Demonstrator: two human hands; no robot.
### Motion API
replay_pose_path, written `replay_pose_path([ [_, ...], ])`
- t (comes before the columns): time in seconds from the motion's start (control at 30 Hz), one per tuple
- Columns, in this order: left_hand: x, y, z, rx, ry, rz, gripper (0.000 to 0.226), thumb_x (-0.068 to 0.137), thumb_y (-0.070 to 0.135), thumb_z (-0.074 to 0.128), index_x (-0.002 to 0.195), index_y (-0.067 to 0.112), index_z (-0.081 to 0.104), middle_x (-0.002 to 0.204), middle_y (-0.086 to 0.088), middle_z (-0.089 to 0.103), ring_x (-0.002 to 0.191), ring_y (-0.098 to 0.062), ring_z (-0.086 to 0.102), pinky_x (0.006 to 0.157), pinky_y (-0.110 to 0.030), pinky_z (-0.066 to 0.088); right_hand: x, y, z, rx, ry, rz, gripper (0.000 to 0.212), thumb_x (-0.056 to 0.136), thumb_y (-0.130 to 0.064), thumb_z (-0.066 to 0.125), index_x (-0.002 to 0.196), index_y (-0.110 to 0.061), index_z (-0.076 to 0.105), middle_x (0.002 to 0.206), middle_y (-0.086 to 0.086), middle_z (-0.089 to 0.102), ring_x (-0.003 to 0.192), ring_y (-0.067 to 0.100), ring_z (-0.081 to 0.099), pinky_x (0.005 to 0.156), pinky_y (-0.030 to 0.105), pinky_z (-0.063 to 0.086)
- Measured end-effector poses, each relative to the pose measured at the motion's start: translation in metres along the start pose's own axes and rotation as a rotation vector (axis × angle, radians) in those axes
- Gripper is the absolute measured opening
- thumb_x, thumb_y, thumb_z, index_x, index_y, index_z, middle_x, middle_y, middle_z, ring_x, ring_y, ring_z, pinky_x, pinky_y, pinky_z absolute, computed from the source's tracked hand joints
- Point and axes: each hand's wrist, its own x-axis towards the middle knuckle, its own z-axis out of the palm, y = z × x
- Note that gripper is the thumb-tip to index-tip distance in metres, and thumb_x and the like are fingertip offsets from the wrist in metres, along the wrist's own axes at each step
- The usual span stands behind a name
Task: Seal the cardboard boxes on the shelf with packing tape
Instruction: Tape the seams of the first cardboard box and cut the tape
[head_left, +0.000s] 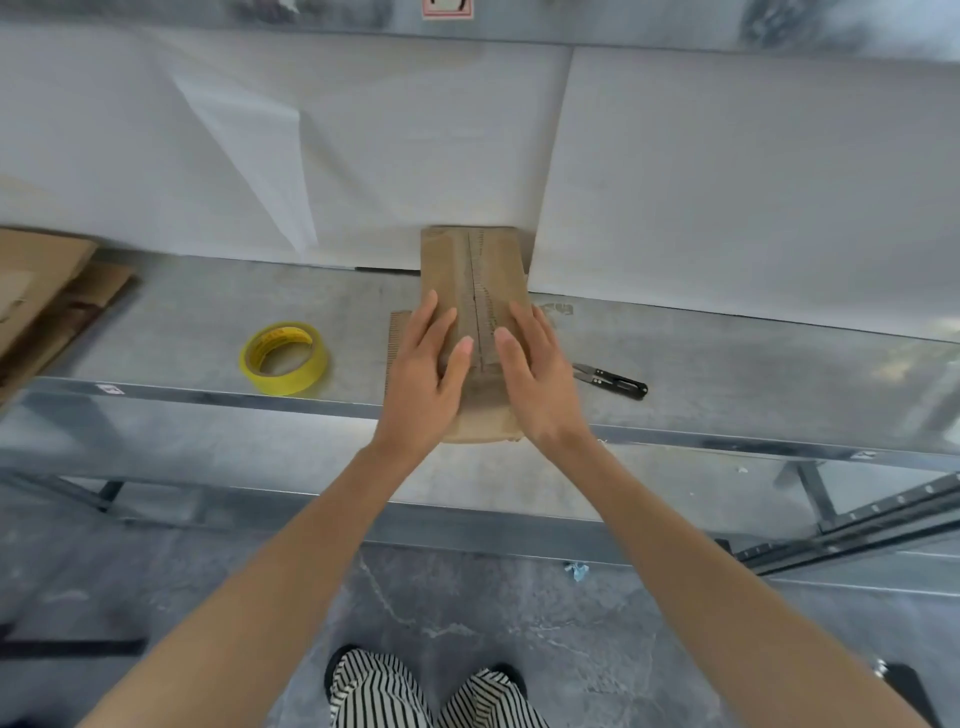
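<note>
A narrow brown cardboard box stands on the metal shelf, its two top flaps meeting along a dark centre seam. My left hand lies flat on the left flap with fingers straight. My right hand presses flat on the right flap, thumb near the seam. A yellow roll of packing tape lies on the shelf to the left of the box, apart from both hands. Small black snips lie on the shelf just right of my right hand.
Flattened cardboard sheets are stacked at the shelf's left end. White panels line the back of the shelf. A lower shelf level and metal frame rails sit below, above a grey floor.
</note>
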Motion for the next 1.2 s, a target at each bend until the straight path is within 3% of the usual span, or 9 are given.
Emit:
replay_pose_path([
  [0.2, 0.0, 0.006, 0.014, -0.005, 0.191, -0.059, 0.045, 0.098, 0.03, 0.036, 0.125, 0.001, 0.06, 0.143, -0.008, 0.047, 0.131, -0.016, 0.044, 0.099, 0.002, 0.022, 0.001, 0.002, 0.017, -0.048, 0.219, -0.027, 0.043, 0.101, -0.037, 0.037, 0.138, -0.018, 0.047, 0.15, 0.001, 0.038, 0.137, 0.013, 0.035, 0.107, 0.031, 0.036],
  [0.33, 0.001, 0.007, 0.012, 0.044, 0.169, -0.016, 0.04, 0.1, 0.023, 0.038, 0.124, 0.001, 0.06, 0.142, -0.009, 0.048, 0.132, -0.019, 0.044, 0.104, -0.009, 0.027, 0.002, 0.004, 0.014, -0.094, 0.257, -0.069, 0.038, 0.102, -0.028, 0.037, 0.135, -0.018, 0.053, 0.147, 0.003, 0.044, 0.132, 0.011, 0.042, 0.1, 0.024, 0.039],
  [0.5, -0.002, 0.007, -0.001, -0.038, 0.071, -0.03, 0.043, 0.097, 0.029, 0.04, 0.13, 0.006, 0.056, 0.148, -0.003, 0.041, 0.135, -0.012, 0.037, 0.108, -0.016, 0.027, 0.014, 0.007, -0.006, -0.062, 0.139, -0.127, 0.035, 0.1, -0.018, 0.041, 0.131, -0.012, 0.056, 0.141, 0.002, 0.05, 0.109, -0.01, 0.05, 0.085, 0.0, 0.035],
  [0.6, 0.004, 0.001, -0.012, -0.102, 0.036, -0.046, 0.036, 0.099, 0.02, 0.045, 0.132, 0.009, 0.054, 0.149, -0.001, 0.037, 0.131, -0.007, 0.039, 0.102, -0.004, 0.026, 0.025, 0.006, -0.018, -0.044, 0.045, -0.058, 0.034, 0.1, -0.018, 0.043, 0.131, -0.018, 0.056, 0.14, -0.001, 0.051, 0.126, 0.006, 0.046, 0.102, 0.014, 0.035],
  [0.7, 0.021, -0.003, -0.024, -0.132, 0.004, -0.098, 0.039, 0.099, 0.019, 0.047, 0.137, 0.015, 0.049, 0.148, 0.003, 0.032, 0.112, 0.007, 0.049, 0.096, -0.013, 0.036, 0.033, 0.001, -0.028, -0.051, -0.051, -0.022, 0.034, 0.099, -0.02, 0.044, 0.132, -0.022, 0.056, 0.134, -0.01, 0.053, 0.118, -0.006, 0.049, 0.102, 0.013, 0.037],
  [0.77, 0.04, -0.008, -0.031, -0.111, -0.02, -0.127, 0.043, 0.098, 0.017, 0.047, 0.141, 0.015, 0.042, 0.152, -0.002, 0.027, 0.122, -0.001, 0.046, 0.103, -0.021, 0.034, 0.037, -0.003, -0.031, -0.045, -0.111, -0.001, 0.034, 0.1, -0.019, 0.045, 0.132, -0.025, 0.056, 0.128, -0.016, 0.052, 0.109, -0.013, 0.048, 0.099, 0.012, 0.038],
  [0.83, 0.064, -0.013, -0.037, -0.091, -0.076, -0.182, 0.05, 0.097, 0.017, 0.047, 0.145, 0.015, 0.034, 0.155, -0.006, 0.021, 0.139, -0.017, 0.029, 0.115, -0.034, 0.024, 0.04, -0.005, -0.032, -0.043, -0.15, 0.04, 0.035, 0.1, -0.017, 0.045, 0.132, -0.026, 0.055, 0.132, -0.013, 0.051, 0.117, -0.001, 0.048, 0.102, 0.018, 0.038],
  [0.93, 0.098, -0.018, -0.044, -0.103, -0.159, -0.276, 0.06, 0.095, 0.019, 0.051, 0.149, 0.018, 0.025, 0.158, -0.004, 0.016, 0.145, -0.016, 0.015, 0.117, -0.033, 0.015, 0.04, -0.009, -0.031, -0.032, -0.181, 0.098, 0.037, 0.1, -0.013, 0.044, 0.131, -0.028, 0.056, 0.134, -0.011, 0.051, 0.117, 0.008, 0.049, 0.097, 0.019, 0.042],
  [1.2, 0.121, -0.04, -0.054, -0.004, -0.351, -0.224, 0.056, 0.094, 0.037, 0.054, 0.145, 0.023, 0.037, 0.14, -0.007, 0.036, 0.127, -0.017, 0.037, 0.096, -0.02, 0.025, 0.043, -0.027, -0.027, -0.079, -0.189, 0.178, 0.038, 0.099, -0.011, 0.044, 0.132, -0.027, 0.055, 0.126, -0.012, 0.052, 0.106, 0.002, 0.051, 0.083, 0.006, 0.042],
])
